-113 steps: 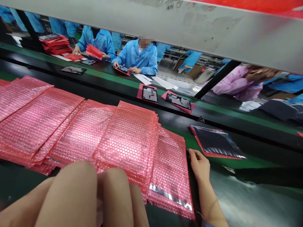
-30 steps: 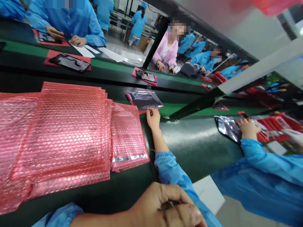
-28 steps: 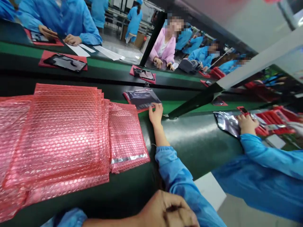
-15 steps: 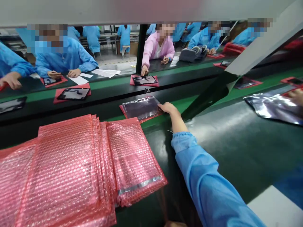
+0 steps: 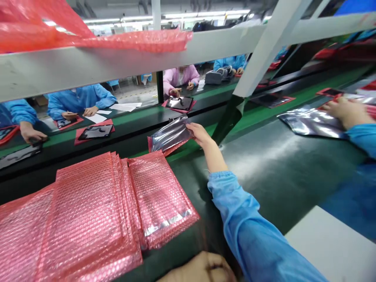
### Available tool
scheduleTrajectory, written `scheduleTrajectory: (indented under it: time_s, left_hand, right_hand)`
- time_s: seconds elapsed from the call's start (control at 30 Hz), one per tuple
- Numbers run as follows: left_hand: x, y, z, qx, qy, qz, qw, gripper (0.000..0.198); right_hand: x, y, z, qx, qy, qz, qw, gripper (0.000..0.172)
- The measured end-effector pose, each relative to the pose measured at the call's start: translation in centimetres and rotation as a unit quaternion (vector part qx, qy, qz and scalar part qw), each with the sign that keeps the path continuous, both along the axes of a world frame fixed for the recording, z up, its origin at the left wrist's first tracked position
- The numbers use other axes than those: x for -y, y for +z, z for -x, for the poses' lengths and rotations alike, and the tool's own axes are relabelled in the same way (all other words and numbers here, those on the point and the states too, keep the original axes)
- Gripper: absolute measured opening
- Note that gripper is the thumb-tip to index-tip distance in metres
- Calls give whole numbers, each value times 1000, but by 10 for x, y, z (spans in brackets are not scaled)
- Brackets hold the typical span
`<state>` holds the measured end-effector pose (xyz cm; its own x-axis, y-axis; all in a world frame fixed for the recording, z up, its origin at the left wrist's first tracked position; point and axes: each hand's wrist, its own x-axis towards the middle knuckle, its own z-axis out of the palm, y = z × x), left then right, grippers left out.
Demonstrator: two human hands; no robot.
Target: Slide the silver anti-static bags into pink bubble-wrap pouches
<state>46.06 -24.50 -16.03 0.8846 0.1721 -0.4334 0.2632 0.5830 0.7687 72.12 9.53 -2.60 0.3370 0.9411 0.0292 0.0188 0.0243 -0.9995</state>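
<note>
My right hand (image 5: 200,134) reaches across to the conveyor, its fingers closed on the right edge of a shiny, see-through grey antistatic bag (image 5: 170,134). That edge is tilted up off a red bubble bag (image 5: 176,148) lying beneath it. At the bottom edge my left hand (image 5: 205,268) is curled into a fist, partly cut off, and nothing shows sticking out of it. Left of it lies a stack of red bubble bags (image 5: 88,211). A single bubble bag with a silvery strip (image 5: 160,196) lies against the stack's right side.
A white post (image 5: 264,51) slants down to the belt, under a white crossbar (image 5: 117,64) draped with red bubble wrap (image 5: 141,40). Co-workers sit across the belt. At right, a co-worker's hand (image 5: 348,111) is on a silvery bag (image 5: 314,121). A white sheet (image 5: 331,243) lies lower right.
My view has tilted up, bringing the crossbar's red wrap into sight. The bag's right edge has risen in my right hand. My left hand has come further into view at the bottom.
</note>
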Motion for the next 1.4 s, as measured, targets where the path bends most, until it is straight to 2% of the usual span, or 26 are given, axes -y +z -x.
scheduleTrajectory:
  time_s: [0.1,0.17,0.23,0.33,0.43,0.5,0.6,0.67,0.7,0.77,0.83,0.87,0.93,1.03,1.2,1.33,1.4]
  left_hand:
    - [-3,7,2,17,32,14,999,61]
    - [-5,16,7,29,40,18,999,70]
    - [-7,25,10,35,46,12,998,75]
    - [-5,35,14,47,47,-16,998,76]
    - [-2,41,19,56,30,-55,996,72]
    - [-2,43,21,61,21,-83,994,65]
    - [-5,46,21,53,17,-167,984,46]
    - [-9,50,18,36,29,-303,952,32]
    - [-12,52,14,29,41,-388,920,25]
    - [-20,56,6,13,68,-545,836,18]
    - [-29,58,-5,-8,84,-653,753,19]
    - [-34,59,-10,-19,87,-687,722,20]
    - [-42,59,-20,-34,98,-728,677,21]
    - [-53,58,-28,-45,131,-752,644,20]
    - [-63,53,-33,-87,150,-783,598,21]
    - [-66,41,-39,-132,152,-798,568,31]
    - [-67,34,-42,-139,157,-802,559,37]
  right_hand:
    - [46,15,10,-8,-43,-67,997,56]
    - [91,12,17,4,-84,-99,992,56]
    - [145,-5,24,22,-121,-96,988,57]
    - [229,-44,34,42,-160,-21,986,59]
    - [296,-75,37,178,-170,81,966,60]
    - [321,-85,30,284,-192,120,932,57]
    - [324,-90,7,355,-236,140,894,48]
    - [311,-90,-12,377,-227,152,885,44]
    - [302,-89,-20,386,-216,160,882,44]
    - [283,-86,-32,384,-187,185,885,41]
    - [266,-82,-39,353,-144,207,901,40]
    - [260,-80,-41,332,-119,214,911,42]
    - [252,-74,-45,298,-74,211,928,42]
    - [247,-64,-53,260,-45,191,946,36]
    - [243,-57,-66,236,-75,202,948,26]
    - [246,-62,-63,230,-89,227,942,40]
    - [250,-63,-59,213,-86,219,948,39]
